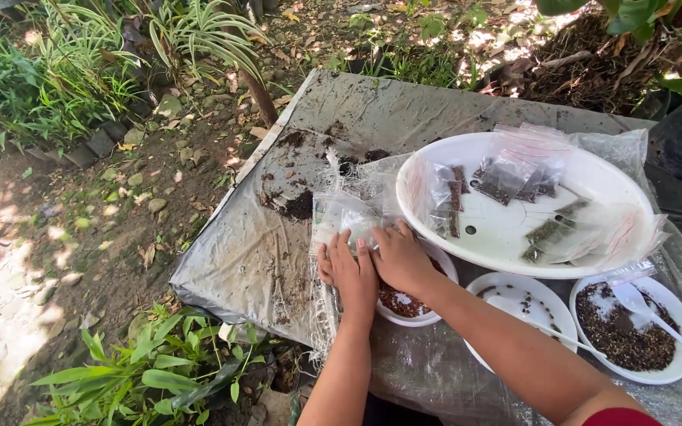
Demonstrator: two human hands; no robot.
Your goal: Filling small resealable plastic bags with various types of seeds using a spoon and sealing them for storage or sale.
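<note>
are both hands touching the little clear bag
Touching. The head view shows the fingertips of the left hand and right hand pressed on the clear bag.

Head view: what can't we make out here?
- Small bowl: the right hand covers most of it.
- Clear bag: the part under the fingers of the left hand is hidden; contents too faint to tell.
- White spoon: handle cut off by the right edge.
- Packets on the big white tray: contents too small to identify.

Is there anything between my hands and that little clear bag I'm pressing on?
Nothing visible. Left hand and right hand both rest directly on the clear bag, which lies flat on the table.
</note>
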